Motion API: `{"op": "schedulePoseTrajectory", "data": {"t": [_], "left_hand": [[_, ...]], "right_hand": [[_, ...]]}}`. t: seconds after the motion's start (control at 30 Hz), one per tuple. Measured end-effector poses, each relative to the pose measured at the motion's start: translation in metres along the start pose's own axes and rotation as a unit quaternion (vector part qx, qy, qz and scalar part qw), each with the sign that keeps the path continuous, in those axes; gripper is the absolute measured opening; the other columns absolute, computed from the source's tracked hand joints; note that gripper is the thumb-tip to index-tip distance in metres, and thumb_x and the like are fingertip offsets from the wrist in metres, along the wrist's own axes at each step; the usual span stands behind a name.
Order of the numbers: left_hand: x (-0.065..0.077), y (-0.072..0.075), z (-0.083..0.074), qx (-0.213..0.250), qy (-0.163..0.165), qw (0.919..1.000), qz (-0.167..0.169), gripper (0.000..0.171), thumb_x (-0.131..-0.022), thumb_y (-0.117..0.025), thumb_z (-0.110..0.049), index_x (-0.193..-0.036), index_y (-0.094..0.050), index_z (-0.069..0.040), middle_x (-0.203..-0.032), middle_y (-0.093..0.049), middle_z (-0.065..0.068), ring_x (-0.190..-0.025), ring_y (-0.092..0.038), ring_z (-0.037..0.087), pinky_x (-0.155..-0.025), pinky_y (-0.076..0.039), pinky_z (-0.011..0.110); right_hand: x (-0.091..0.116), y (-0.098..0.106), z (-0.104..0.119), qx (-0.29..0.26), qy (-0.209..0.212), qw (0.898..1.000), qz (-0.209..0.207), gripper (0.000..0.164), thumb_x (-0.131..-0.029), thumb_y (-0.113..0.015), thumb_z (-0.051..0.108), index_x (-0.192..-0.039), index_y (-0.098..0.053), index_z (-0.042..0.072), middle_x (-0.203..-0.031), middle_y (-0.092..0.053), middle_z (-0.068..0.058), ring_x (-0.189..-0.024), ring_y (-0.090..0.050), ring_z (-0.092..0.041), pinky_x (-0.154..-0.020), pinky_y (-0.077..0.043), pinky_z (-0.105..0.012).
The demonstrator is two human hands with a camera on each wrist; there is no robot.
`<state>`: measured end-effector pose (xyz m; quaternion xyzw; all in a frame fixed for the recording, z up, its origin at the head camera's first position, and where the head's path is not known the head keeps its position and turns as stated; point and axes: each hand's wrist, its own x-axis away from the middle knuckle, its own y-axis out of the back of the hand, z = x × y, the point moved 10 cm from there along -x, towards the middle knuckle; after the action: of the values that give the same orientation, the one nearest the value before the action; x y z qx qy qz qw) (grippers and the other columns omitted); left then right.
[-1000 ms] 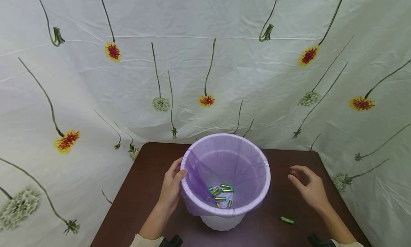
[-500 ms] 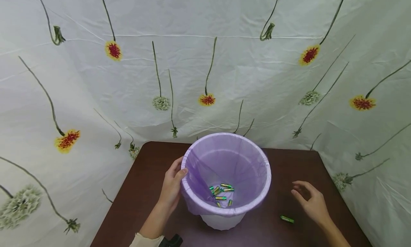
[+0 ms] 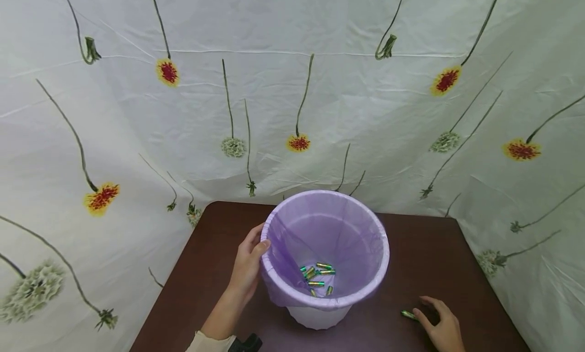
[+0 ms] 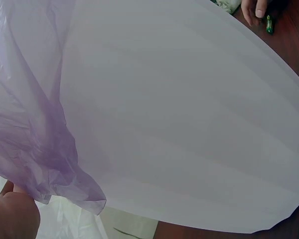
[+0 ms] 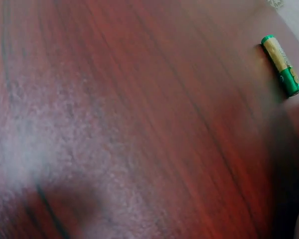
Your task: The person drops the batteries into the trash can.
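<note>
A white trash bin (image 3: 317, 316) lined with a purple plastic bag (image 3: 365, 270) stands on the table. My left hand (image 3: 247, 265) grips its rim on the left side, thumb over the lined edge. Inside, at the bottom, lie several green-and-gold batteries (image 3: 316, 284). One more battery (image 3: 408, 315) lies on the table, right of the bin. Just beside it is my right hand (image 3: 441, 324), fingers loosely bent and holding nothing. In the right wrist view this battery (image 5: 282, 65) sits close to fingers at the right edge. The bin's white wall (image 4: 189, 109) fills the left wrist view.
The dark brown wooden table (image 3: 205, 240) has its far edge against a white cloth (image 3: 265, 27) printed with flowers. That cloth hangs behind and along both sides. The bin takes up the middle of the table.
My right hand has come down and toward me, from the table's right side to the loose battery. The left hand keeps its grip on the bin's rim.
</note>
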<state>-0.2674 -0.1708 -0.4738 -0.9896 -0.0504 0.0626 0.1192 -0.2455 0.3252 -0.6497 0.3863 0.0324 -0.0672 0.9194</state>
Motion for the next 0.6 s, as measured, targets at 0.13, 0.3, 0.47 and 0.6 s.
{"op": "schedulePoseTrajectory", "data": {"t": [0.13,0.3,0.47,0.6], "left_hand": [[-0.001,0.001,-0.002,-0.001,-0.006,1.0000,-0.006,0.045,-0.097,-0.055,-0.005,-0.142,-0.054,0.003,-0.130,-0.059,0.024,-0.104,-0.063,0.025,-0.086,-0.055,0.033],[-0.002,0.001,-0.001,0.004,-0.003,1.0000,-0.007,0.045,-0.097,-0.055,-0.005,-0.142,-0.054,0.001,-0.130,-0.059,0.023,-0.103,-0.063,0.026,-0.085,-0.055,0.033],[-0.001,0.000,0.000,0.009,-0.002,0.9999,-0.008,0.045,-0.097,-0.055,-0.004,-0.142,-0.054,0.002,-0.130,-0.059,0.023,-0.103,-0.063,0.025,-0.085,-0.056,0.033],[0.000,-0.001,0.001,0.009,0.000,0.9999,-0.007,0.046,-0.096,-0.055,-0.004,-0.142,-0.054,0.002,-0.130,-0.059,0.023,-0.103,-0.063,0.025,-0.084,-0.056,0.033]], "right_hand": [[0.004,-0.007,0.000,0.028,0.049,0.998,-0.017,0.049,-0.091,-0.081,0.034,-0.123,-0.068,-0.001,-0.113,-0.066,-0.017,-0.105,-0.061,-0.042,-0.086,-0.047,-0.062],[0.005,-0.012,0.005,0.064,0.117,0.990,-0.040,0.041,-0.080,-0.090,0.024,-0.114,-0.073,0.006,-0.111,-0.066,-0.011,-0.102,-0.062,-0.039,-0.082,-0.050,-0.063],[0.006,-0.011,0.009,0.080,0.161,0.982,-0.057,0.033,-0.076,-0.091,0.010,-0.105,-0.076,0.007,-0.107,-0.067,-0.008,-0.098,-0.064,-0.036,-0.079,-0.052,-0.062],[0.007,-0.006,0.008,0.079,0.164,0.980,-0.077,0.028,-0.074,-0.090,0.001,-0.099,-0.080,0.010,-0.099,-0.067,0.001,-0.091,-0.066,-0.026,-0.075,-0.056,-0.053]]}}
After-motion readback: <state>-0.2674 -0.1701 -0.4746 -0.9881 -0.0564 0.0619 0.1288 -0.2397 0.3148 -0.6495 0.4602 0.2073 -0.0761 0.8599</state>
